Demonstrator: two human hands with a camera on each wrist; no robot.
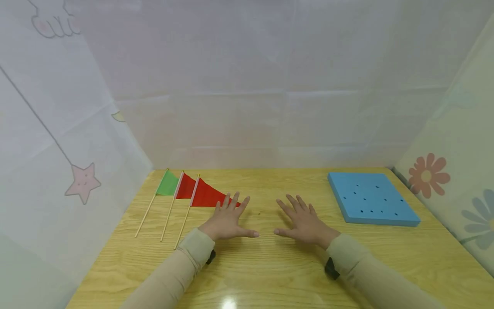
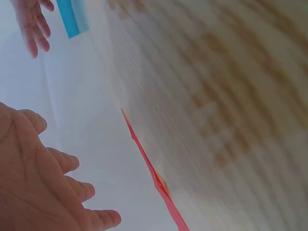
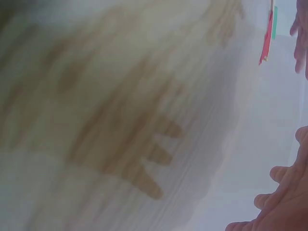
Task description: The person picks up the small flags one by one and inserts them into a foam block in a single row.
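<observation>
My left hand (image 1: 225,225) and my right hand (image 1: 307,225) are both spread wide, with fingers stretched out and nothing in them. They hang over the table (image 1: 270,274). To my left lie a green flag (image 1: 167,184), a small red flag (image 1: 185,188) and a big red flag (image 1: 206,194), side by side, with their sticks (image 1: 182,228) pointing toward me. To my right, well apart from my right hand, a blue board (image 1: 380,201) lies flat.

I think the flags are very light. The cloth looks thin and floppy, so it would bend if I held it there. The sticks look stiff but skinny, and they might snap if I push sideways. I would pinch a stick on its bare part, below the cloth. It could roll a bit in my fingers. The board looks thick and firm, and I guess it is light for its size. Its sides look like the best place to hold.

The head view shows all three flags and the little holes in the board. From there, my left fingers seem to be on the tip of the big red flag. The left wrist view shows a space between my hand and a red flag, which looks thin and wavy from its edge. It also shows my bare palm and just a corner of the board. The right wrist view has red and green cloth far off, but no board.
</observation>
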